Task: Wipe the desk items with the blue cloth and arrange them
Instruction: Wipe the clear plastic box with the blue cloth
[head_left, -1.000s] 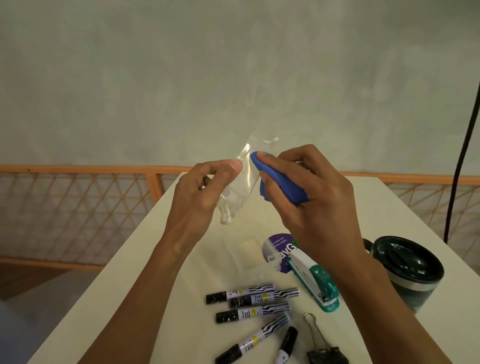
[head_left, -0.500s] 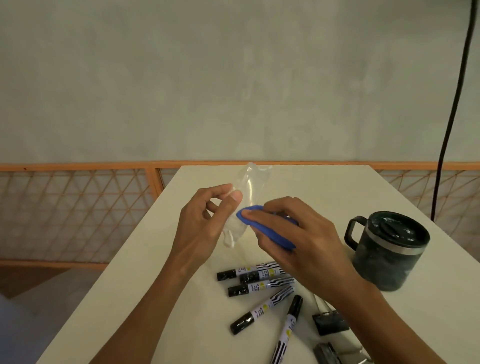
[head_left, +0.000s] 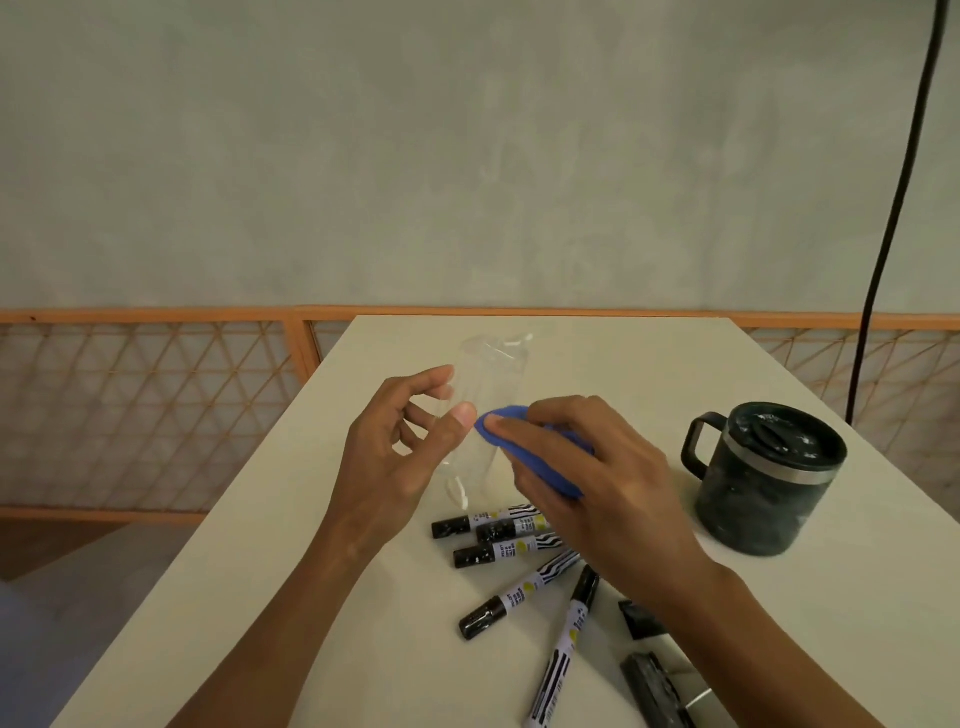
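My left hand (head_left: 400, 452) pinches a clear plastic bag (head_left: 485, 379) between thumb and forefinger, holding it up above the white desk (head_left: 311, 597). My right hand (head_left: 597, 483) grips a folded blue cloth (head_left: 524, 452) and presses its tip against the bag beside my left thumb. Several black-and-white markers (head_left: 498, 551) lie loose on the desk just below my hands; my right wrist covers some of their ends.
A dark lidded mug (head_left: 769, 478) stands at the right. Black binder clips (head_left: 649, 675) lie near the lower edge under my right forearm. An orange lattice railing (head_left: 156, 395) runs behind the desk, and a black cable (head_left: 893, 208) hangs at the right.
My hands, bag and cloth sit lower in the view than a second ago, close above the desk. The stapler and purple label have dropped out of sight. The cloth has slid down the bag.
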